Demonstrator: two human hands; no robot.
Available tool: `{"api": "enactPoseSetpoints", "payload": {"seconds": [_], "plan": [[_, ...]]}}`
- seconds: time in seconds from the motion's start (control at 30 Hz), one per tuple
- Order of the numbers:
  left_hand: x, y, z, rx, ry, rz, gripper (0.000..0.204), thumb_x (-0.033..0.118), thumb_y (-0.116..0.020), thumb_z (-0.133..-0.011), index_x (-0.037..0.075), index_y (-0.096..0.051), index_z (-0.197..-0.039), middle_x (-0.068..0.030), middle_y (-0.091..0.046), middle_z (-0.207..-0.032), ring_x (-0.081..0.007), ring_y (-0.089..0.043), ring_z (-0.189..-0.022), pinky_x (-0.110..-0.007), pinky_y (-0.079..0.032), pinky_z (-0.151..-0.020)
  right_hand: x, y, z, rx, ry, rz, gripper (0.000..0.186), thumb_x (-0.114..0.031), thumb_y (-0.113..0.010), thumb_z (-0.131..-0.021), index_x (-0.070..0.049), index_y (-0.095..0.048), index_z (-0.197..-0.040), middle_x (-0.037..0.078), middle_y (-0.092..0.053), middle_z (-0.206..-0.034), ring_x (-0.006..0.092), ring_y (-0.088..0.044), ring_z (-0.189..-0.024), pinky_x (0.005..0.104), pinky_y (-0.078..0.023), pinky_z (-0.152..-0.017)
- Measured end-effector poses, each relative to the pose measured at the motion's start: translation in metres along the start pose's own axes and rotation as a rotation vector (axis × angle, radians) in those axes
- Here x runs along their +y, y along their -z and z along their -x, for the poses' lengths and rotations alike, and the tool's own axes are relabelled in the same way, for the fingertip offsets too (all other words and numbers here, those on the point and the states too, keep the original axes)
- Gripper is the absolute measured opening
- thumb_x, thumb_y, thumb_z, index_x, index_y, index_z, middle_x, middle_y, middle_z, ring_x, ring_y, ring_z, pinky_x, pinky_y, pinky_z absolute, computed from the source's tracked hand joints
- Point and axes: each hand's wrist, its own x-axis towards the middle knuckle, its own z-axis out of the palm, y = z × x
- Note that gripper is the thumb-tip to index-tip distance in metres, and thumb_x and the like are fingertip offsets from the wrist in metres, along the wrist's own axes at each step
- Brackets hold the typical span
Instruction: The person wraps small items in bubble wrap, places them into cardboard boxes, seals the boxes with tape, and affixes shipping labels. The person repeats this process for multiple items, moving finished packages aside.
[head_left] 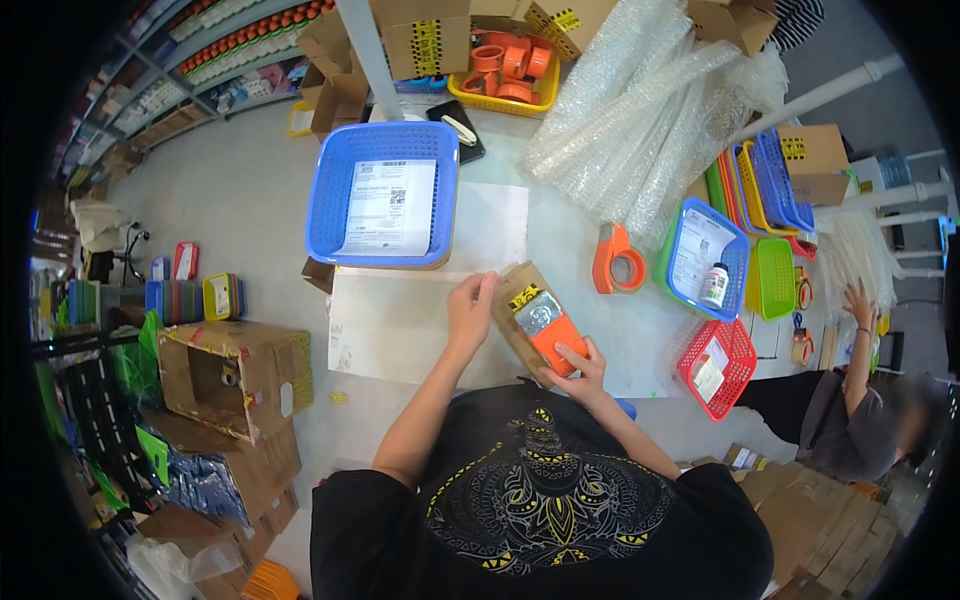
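My right hand point(578, 362) grips an orange tape dispenser point(558, 340) with a silver head, pressed against a flat brown cardboard package point(518, 288) with yellow-and-black tape on it. My left hand point(470, 312) is beside the package's upper left end, fingertips pinched together; whether they hold a thin strip or the edge is too small to tell. A white sheet point(385, 320) lies under the work on the table. Just beyond, a blue basket point(318, 200) holding printed papers sits on cardboard at the back left, and another orange dispenser point(606, 265) lies to the right.
Right: blue basket point(735, 270) with white bottle point(714, 287), red basket point(728, 392), green tray point(775, 285), co-worker's hand point(860, 310) on plastic wrap. Back: bubble wrap point(630, 120), yellow basket of dispensers point(505, 95), phone point(467, 150), metal pole point(365, 45). Left: cardboard boxes point(200, 375), shelving point(200, 65).
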Motion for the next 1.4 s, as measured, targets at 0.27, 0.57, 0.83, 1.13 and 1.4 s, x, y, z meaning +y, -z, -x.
{"api": "enactPoseSetpoints", "payload": {"seconds": [0.27,0.57,0.83,1.13,1.4], "plan": [[0.016,0.002,-0.039,-0.287,0.070,-0.086,0.018,0.014,-0.073,-0.082,-0.001,-0.073,-0.091,-0.0066,-0.070,-0.072,-0.0105,-0.061,-0.063,-0.028,-0.049,-0.059,-0.027,0.011,-0.035,-0.132,-0.099,0.056,0.056,-0.022,-0.086,-0.063,-0.017,-0.070,-0.117,0.011,-0.055,-0.083,0.0230,-0.056,-0.065,0.0333,-0.050,-0.058],[-0.030,-0.012,-0.087,0.145,-0.225,-0.375,0.018,0.014,-0.074,-0.079,-0.003,-0.066,-0.077,-0.0170,-0.066,-0.071,-0.0301,-0.064,-0.066,-0.038,-0.050,-0.064,-0.052,0.019,-0.078,-0.258,-0.216,0.131,0.053,-0.024,-0.080,-0.069,-0.019,-0.067,-0.121,0.015,-0.054,-0.075,0.0285,-0.057,-0.063,0.0370,-0.049,-0.058],[-0.063,-0.018,-0.095,-0.139,0.003,-0.484,0.023,0.027,-0.079,-0.075,0.005,-0.074,-0.074,-0.0131,-0.069,-0.072,-0.0277,-0.067,-0.068,-0.037,-0.052,-0.066,-0.083,0.051,-0.068,-0.482,-0.351,0.308,0.044,-0.030,-0.074,-0.075,-0.017,-0.069,-0.117,0.021,-0.060,-0.072,0.0373,-0.061,-0.067,0.0439,-0.052,-0.065],[-0.003,-0.070,-0.023,-0.115,-0.459,-1.033,0.061,0.038,-0.062,-0.088,0.021,-0.044,-0.143,-0.0200,-0.050,-0.137,-0.0334,-0.059,-0.108,-0.042,-0.048,-0.090,-0.084,0.066,-0.039,-0.507,-0.424,0.353,0.038,-0.032,-0.069,-0.079,-0.018,-0.067,-0.114,0.024,-0.062,-0.087,0.0413,-0.063,-0.072,0.0486,-0.054,-0.068],[0.008,-0.115,0.049,-0.164,-0.602,-1.128,0.062,0.037,-0.056,-0.092,0.028,-0.033,-0.149,-0.0174,-0.021,-0.156,-0.0356,-0.019,-0.144,-0.064,-0.017,-0.109,-0.060,0.105,0.059,-0.466,-0.513,0.298,0.048,-0.032,-0.075,-0.075,-0.021,-0.065,-0.121,0.023,-0.060,-0.093,0.0402,-0.063,-0.071,0.0473,-0.054,-0.064]]}}
